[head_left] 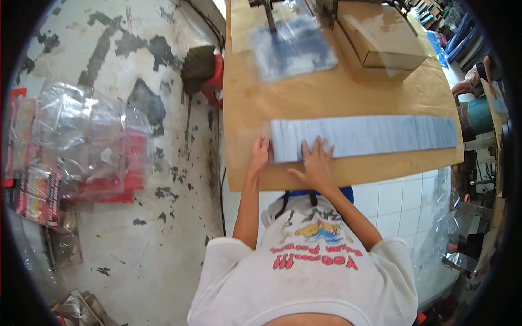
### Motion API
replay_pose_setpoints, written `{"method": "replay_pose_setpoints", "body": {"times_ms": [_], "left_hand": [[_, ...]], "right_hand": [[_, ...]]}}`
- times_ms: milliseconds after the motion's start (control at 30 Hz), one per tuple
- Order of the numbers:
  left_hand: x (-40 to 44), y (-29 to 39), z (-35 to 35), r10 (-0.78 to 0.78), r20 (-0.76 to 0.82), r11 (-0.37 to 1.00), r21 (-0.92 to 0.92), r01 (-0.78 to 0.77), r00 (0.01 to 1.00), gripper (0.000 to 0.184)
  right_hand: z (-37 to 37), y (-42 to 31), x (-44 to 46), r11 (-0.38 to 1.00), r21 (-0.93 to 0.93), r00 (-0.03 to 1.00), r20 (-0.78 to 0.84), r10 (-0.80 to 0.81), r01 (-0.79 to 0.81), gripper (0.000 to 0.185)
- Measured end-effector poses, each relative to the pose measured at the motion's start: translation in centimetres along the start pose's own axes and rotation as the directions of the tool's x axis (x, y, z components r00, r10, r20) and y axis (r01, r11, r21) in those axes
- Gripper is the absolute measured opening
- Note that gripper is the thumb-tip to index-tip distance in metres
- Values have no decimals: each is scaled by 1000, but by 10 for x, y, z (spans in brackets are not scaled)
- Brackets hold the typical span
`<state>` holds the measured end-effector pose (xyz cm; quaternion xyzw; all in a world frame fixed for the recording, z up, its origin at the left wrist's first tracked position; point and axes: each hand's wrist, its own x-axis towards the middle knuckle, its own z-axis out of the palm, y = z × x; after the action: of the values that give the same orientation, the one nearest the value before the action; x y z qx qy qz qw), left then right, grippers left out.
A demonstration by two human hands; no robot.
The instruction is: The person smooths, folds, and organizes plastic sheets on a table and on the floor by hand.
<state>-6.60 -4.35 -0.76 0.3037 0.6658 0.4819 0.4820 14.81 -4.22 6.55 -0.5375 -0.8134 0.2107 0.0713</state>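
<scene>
A long row of pale blue-grey, sheet-like pieces (375,136) runs across the near half of the brown-covered table. Fine cross lines suggest many thin pieces laid overlapping, though their kind cannot be made out. My right hand (317,160) lies on the row's near edge towards its left end, fingers spread. Just beyond the left end is my left hand (260,156), its fingers drawn together in a pinch beside the row's edge. A faint, blurred see-through patch shows there; whether the fingers hold it is unclear.
Farther back on the table (244,103) are a blurred stack of clear plastic bags (293,51) under a metal arm and a cardboard box (383,41). Plastic packaging (92,141) hangs at the left. A red container (215,81) stands by the table's left edge. Another person's arm (467,84) shows far right.
</scene>
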Motion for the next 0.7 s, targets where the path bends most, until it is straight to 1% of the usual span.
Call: {"method": "replay_pose_setpoints", "body": {"times_ms": [33,67,133,167,267,300,367,400,433,467,533,567,600,633,667,700], "left_hand": [[-12,6,8,-10,41,980,-197,18,999,23],[-18,18,18,10,77,920,-392,21,997,22],[-32,49,27,50,120,939,-344,-5,991,20],[-38,55,25,64,138,950,-313,-17,988,21],[-25,55,21,140,263,959,-277,-65,955,19],[-26,48,24,163,315,948,-311,-61,935,19],[-10,44,33,254,418,923,-375,-89,872,20],[-16,48,42,267,421,928,-355,-113,867,20],[-29,55,53,270,427,934,-332,-129,863,20],[-33,61,56,285,434,938,-309,-156,854,20],[-25,45,50,222,347,906,-419,-62,911,23],[-18,42,46,188,310,880,-474,-20,932,24],[-20,57,26,137,216,930,-365,-50,967,24],[-22,72,-7,95,120,968,-241,-64,988,23],[-19,72,-36,127,109,991,-61,-121,986,20],[-11,73,-63,169,106,976,118,-181,980,17]], "right_hand": [[11,-13,-2,999,21,998,-43,-39,40,99],[24,-19,1,996,71,986,-165,-34,47,101],[48,-31,12,980,176,911,-412,-15,96,106],[51,-26,12,975,185,888,-458,-24,122,100],[41,2,17,927,332,937,-345,-52,174,96],[20,-7,13,955,233,903,-423,-69,182,78],[15,6,26,836,498,927,-375,-30,228,57],[17,12,22,746,628,945,-328,-2,220,48],[8,10,17,667,742,952,-248,178,69,41],[-5,9,19,555,829,927,-156,341,-65,40],[-31,31,28,571,821,807,-344,481,10,43],[-59,56,32,652,754,787,-358,502,-73,46],[-84,105,35,784,620,751,-527,398,19,47],[-109,155,39,889,450,684,-675,278,82,53],[-149,196,31,905,419,607,-739,293,73,54],[-201,230,15,894,443,520,-781,347,68,55]]}}
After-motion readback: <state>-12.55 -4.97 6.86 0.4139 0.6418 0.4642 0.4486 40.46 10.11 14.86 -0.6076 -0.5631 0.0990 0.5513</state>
